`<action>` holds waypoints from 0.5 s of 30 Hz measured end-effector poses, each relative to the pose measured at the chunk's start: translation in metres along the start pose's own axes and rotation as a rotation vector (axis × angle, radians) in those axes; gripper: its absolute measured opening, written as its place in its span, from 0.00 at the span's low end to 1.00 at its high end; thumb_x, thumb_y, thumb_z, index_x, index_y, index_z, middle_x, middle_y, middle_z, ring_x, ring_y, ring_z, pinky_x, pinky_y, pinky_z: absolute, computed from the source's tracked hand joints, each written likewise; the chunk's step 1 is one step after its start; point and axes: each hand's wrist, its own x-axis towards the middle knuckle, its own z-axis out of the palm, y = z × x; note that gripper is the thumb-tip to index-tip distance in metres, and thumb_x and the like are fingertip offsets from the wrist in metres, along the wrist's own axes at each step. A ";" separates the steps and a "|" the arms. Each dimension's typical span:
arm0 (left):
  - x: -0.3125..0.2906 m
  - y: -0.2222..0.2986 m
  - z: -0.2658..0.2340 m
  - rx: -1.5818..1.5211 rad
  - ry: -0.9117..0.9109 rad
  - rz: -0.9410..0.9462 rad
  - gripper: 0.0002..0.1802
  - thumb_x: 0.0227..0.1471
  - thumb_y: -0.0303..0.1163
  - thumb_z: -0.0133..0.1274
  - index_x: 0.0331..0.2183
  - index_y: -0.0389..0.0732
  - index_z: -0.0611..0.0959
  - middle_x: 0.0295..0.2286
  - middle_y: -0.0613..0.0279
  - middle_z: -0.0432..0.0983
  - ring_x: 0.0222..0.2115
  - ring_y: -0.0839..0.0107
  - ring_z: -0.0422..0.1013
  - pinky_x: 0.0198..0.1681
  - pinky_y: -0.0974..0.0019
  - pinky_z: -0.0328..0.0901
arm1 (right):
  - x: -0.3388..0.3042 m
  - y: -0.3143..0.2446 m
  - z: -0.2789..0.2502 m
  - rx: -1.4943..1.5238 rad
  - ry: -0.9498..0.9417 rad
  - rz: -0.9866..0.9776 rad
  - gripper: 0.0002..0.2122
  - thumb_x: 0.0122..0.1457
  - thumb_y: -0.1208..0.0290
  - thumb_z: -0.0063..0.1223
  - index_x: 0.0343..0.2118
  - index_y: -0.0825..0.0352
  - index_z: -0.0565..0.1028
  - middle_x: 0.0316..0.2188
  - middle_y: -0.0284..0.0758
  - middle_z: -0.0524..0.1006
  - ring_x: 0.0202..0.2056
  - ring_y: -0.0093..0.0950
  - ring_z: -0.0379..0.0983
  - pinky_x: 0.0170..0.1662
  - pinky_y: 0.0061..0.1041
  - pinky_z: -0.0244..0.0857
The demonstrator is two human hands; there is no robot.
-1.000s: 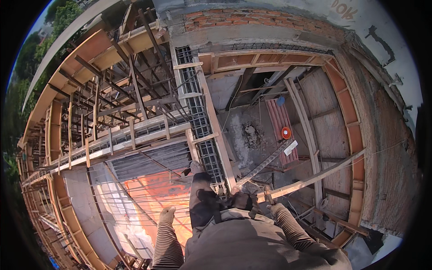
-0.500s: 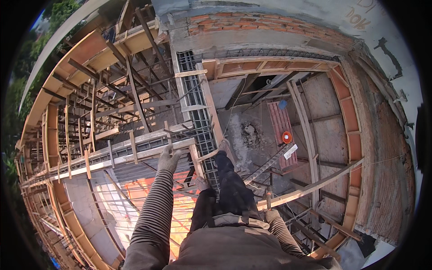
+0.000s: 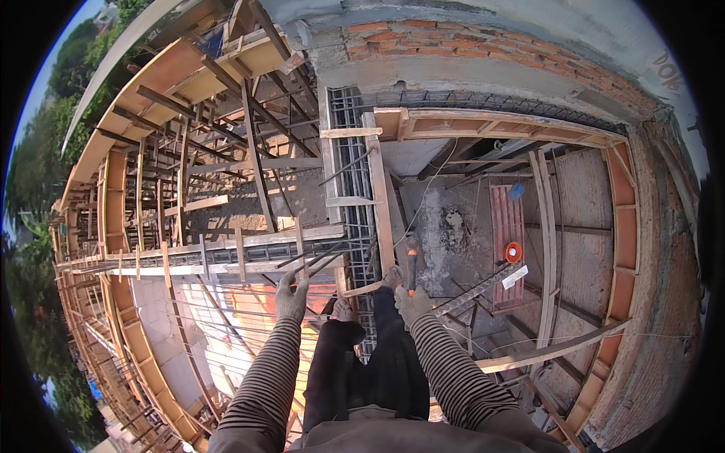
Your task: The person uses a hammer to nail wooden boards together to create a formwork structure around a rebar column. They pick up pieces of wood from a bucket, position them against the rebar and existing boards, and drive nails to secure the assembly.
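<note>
My right hand (image 3: 412,308), in a pale glove, is closed round the orange and black handle of a hammer (image 3: 411,270). The hammer points away from me, its head uppermost, to the right of my foot. Also gloved, my left hand (image 3: 291,300) reaches up to the near board (image 3: 264,267) of a long beam form. Its thumb and fingers stand apart, and nothing shows clearly between them. Just beyond it are a short upright wooden stake (image 3: 300,240) and several dark bar ends. Whether the fingertips touch the board I cannot tell.
My bare feet are at a rebar-filled beam form (image 3: 352,177) with wooden cross pieces (image 3: 352,133). Deep drops lie on both sides. Below on the right are a red plank platform (image 3: 507,215), an orange bucket (image 3: 513,252) and a curved timber (image 3: 555,349). Thin bars (image 3: 219,332) cross the lower left.
My right hand has swung the hammer up and forward from beside my hip. My left hand stays by the board. The view has shifted, so the structure sits farther right.
</note>
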 end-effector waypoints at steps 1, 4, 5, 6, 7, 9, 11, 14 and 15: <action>0.006 0.015 0.002 -0.064 0.044 0.016 0.27 0.58 0.36 0.59 0.56 0.33 0.75 0.50 0.48 0.76 0.51 0.61 0.74 0.56 0.62 0.67 | 0.019 0.004 0.013 -0.058 0.068 -0.140 0.19 0.61 0.57 0.57 0.43 0.72 0.73 0.27 0.43 0.78 0.33 0.46 0.79 0.41 0.44 0.72; 0.029 0.068 0.009 -0.035 0.097 0.154 0.21 0.59 0.32 0.56 0.52 0.34 0.78 0.45 0.53 0.77 0.47 0.64 0.75 0.54 0.63 0.68 | 0.062 0.002 0.043 -0.310 0.337 -0.440 0.22 0.61 0.55 0.58 0.46 0.72 0.72 0.31 0.45 0.80 0.37 0.48 0.79 0.44 0.46 0.71; 0.039 0.086 0.010 -0.038 0.070 0.177 0.21 0.59 0.32 0.56 0.52 0.34 0.78 0.45 0.53 0.77 0.47 0.64 0.75 0.53 0.62 0.68 | 0.070 -0.003 0.051 -0.354 0.331 -0.425 0.23 0.61 0.55 0.58 0.47 0.71 0.71 0.32 0.45 0.80 0.38 0.48 0.79 0.45 0.45 0.70; 0.057 0.097 0.013 0.083 0.037 0.251 0.22 0.58 0.33 0.57 0.52 0.34 0.78 0.44 0.53 0.77 0.46 0.64 0.75 0.52 0.62 0.69 | 0.077 -0.010 0.058 -0.398 0.328 -0.410 0.24 0.61 0.55 0.58 0.49 0.71 0.71 0.34 0.45 0.81 0.38 0.48 0.79 0.45 0.45 0.70; 0.082 0.095 0.021 0.105 -0.001 0.317 0.24 0.56 0.36 0.58 0.52 0.34 0.78 0.43 0.52 0.78 0.45 0.64 0.75 0.51 0.61 0.69 | 0.071 -0.028 0.061 -0.388 0.222 -0.322 0.25 0.60 0.55 0.59 0.51 0.71 0.70 0.35 0.46 0.81 0.38 0.48 0.79 0.45 0.45 0.70; 0.130 0.109 0.051 0.249 -0.078 0.290 0.26 0.55 0.41 0.58 0.52 0.34 0.78 0.43 0.51 0.78 0.44 0.62 0.75 0.51 0.60 0.69 | 0.065 -0.043 0.064 -0.346 0.106 -0.186 0.26 0.60 0.55 0.60 0.53 0.71 0.70 0.35 0.45 0.81 0.38 0.46 0.80 0.44 0.43 0.71; 0.185 0.092 0.086 0.270 -0.141 0.265 0.29 0.55 0.44 0.58 0.53 0.36 0.77 0.44 0.48 0.78 0.45 0.58 0.76 0.52 0.60 0.68 | 0.065 -0.047 0.072 -0.275 0.055 -0.125 0.26 0.59 0.55 0.61 0.52 0.71 0.71 0.35 0.44 0.81 0.37 0.43 0.80 0.43 0.40 0.72; 0.262 0.063 0.144 0.545 -0.330 0.197 0.31 0.57 0.47 0.56 0.56 0.39 0.76 0.52 0.46 0.75 0.52 0.54 0.73 0.57 0.55 0.66 | 0.056 -0.060 0.073 -0.048 -0.041 -0.072 0.24 0.59 0.54 0.62 0.48 0.70 0.72 0.33 0.41 0.81 0.36 0.33 0.81 0.41 0.34 0.72; 0.284 0.059 0.162 0.639 -0.401 0.148 0.31 0.57 0.49 0.55 0.56 0.40 0.76 0.55 0.46 0.73 0.55 0.53 0.72 0.59 0.54 0.65 | 0.058 -0.058 0.073 -0.001 -0.084 -0.053 0.24 0.58 0.55 0.63 0.47 0.70 0.72 0.34 0.40 0.81 0.38 0.31 0.81 0.41 0.32 0.72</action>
